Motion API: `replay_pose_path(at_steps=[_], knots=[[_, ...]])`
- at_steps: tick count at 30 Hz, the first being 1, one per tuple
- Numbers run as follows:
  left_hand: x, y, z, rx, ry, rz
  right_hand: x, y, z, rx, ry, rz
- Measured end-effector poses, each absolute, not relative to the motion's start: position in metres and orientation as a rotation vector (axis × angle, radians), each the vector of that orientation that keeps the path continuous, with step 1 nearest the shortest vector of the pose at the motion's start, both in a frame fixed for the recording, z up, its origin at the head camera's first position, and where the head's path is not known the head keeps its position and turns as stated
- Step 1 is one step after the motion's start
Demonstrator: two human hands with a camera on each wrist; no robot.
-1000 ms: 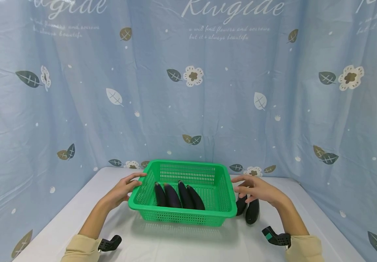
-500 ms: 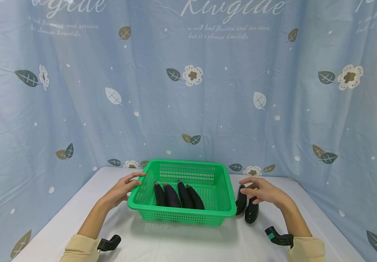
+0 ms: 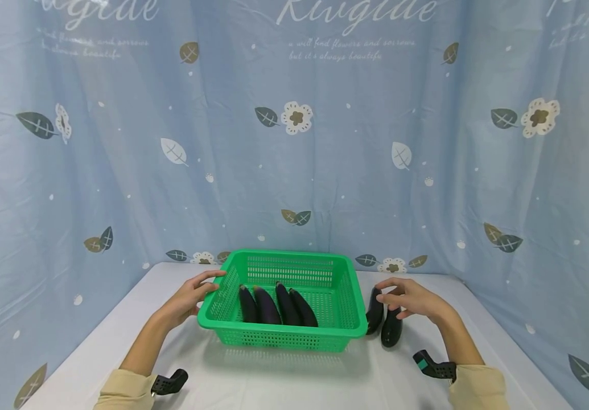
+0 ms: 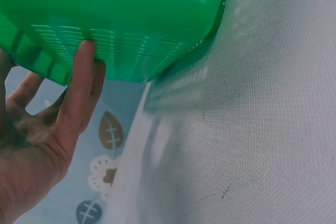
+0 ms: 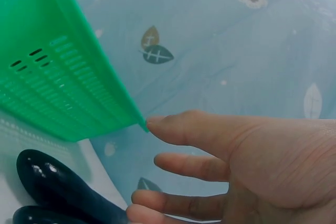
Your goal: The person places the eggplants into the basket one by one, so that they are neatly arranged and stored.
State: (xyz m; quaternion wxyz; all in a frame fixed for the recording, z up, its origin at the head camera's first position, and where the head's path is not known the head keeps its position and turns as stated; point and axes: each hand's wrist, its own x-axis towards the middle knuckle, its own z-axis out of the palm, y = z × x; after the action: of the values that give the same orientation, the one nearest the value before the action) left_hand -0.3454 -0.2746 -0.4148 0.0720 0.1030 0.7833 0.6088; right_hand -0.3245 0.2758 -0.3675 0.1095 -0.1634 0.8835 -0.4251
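A green plastic basket [image 3: 284, 333] with slotted walls stands on the table, with several dark purple eggplants [image 3: 267, 306] side by side in it. At its left rim my left hand [image 3: 184, 299] grips the edge; the left wrist view shows a digit against the outer wall [image 4: 84, 59] and other fingers reaching over the rim. Two more eggplants lie outside, right of the basket: one [image 3: 374, 314] close to its wall, the other [image 3: 391, 330] beside it. My right hand [image 3: 412, 297] hovers over their far ends, fingers spread. Whether its fingertips touch an eggplant [image 5: 68, 187], I cannot tell.
The table [image 3: 274, 387] has a white cover. Behind and on both sides hangs a pale blue curtain [image 3: 325, 171] printed with leaves and flowers. Black devices [image 3: 170, 381] sit at both wrists, by the tan sleeves [image 3: 478, 387].
My right hand has left the basket's right rim and shifted a little right, over the loose eggplants. My left hand stays at the left rim; the basket keeps its place.
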Motion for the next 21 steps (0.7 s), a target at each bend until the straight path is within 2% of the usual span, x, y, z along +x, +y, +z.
replay_pose_path(at_steps=[21], knots=[[-0.346, -0.274, -0.416, 0.306, 2.361, 1.821, -0.332, 0.291, -0.378, -0.172, 2.730, -1.133]])
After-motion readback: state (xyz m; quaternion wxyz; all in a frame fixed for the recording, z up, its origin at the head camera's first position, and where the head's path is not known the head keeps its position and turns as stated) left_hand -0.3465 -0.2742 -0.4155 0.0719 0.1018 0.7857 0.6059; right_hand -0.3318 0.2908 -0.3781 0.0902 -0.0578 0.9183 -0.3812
